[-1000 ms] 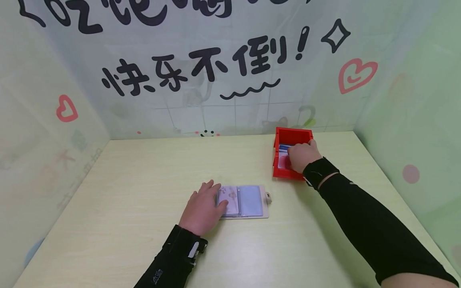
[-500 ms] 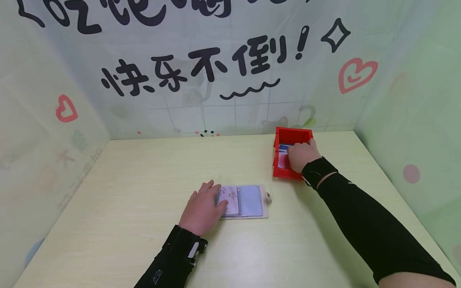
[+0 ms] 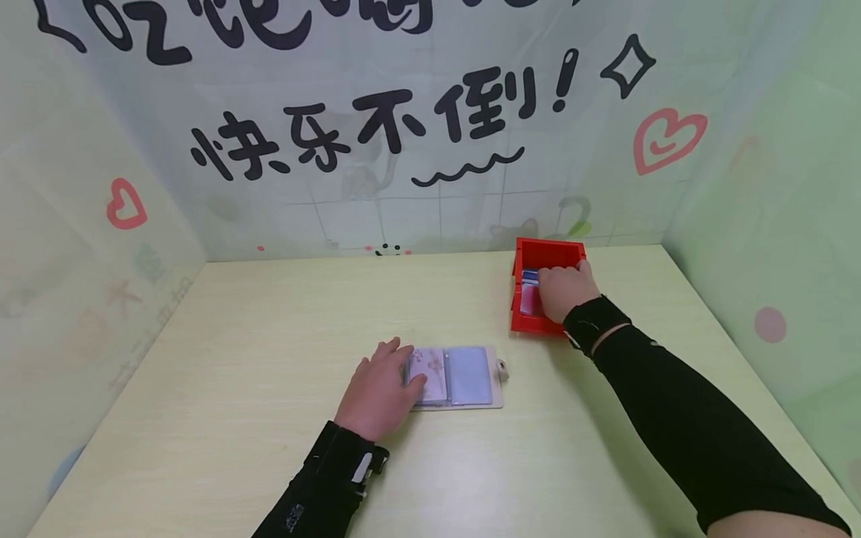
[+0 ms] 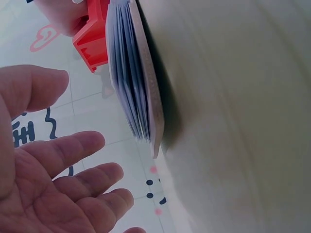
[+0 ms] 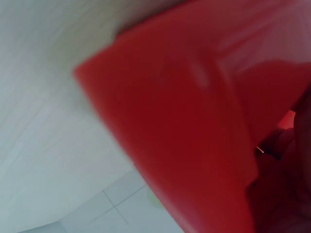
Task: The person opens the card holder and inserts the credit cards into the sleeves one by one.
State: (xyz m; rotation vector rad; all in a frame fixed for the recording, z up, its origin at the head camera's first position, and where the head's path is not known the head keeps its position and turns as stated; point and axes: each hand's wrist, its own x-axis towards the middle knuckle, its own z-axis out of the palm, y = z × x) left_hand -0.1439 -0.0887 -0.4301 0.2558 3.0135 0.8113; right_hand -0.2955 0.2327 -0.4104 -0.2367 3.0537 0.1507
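Observation:
A small card album [image 3: 469, 376] lies spread on the table, a flowery pocket page on its left and a plain bluish sleeve on its right. My left hand [image 3: 380, 392] is at the album's left side, fingers spread and thumb over the flowery page. The left wrist view shows the album's stacked sleeves [image 4: 127, 73] edge-on beside the relaxed fingers. Farther back, my right hand [image 3: 568, 290] reaches down into a red plastic box [image 3: 546, 250] holding pink and blue cards [image 3: 530, 300]. Its fingertips are hidden inside, so I cannot tell whether they pinch a card.
The pale wooden table [image 3: 269, 344] extends around both items. A printed backdrop [image 3: 377, 172] with black lettering rises behind it, and a green side wall [image 3: 773, 224] borders the right. In the right wrist view the box wall [image 5: 170, 121] fills most of the picture.

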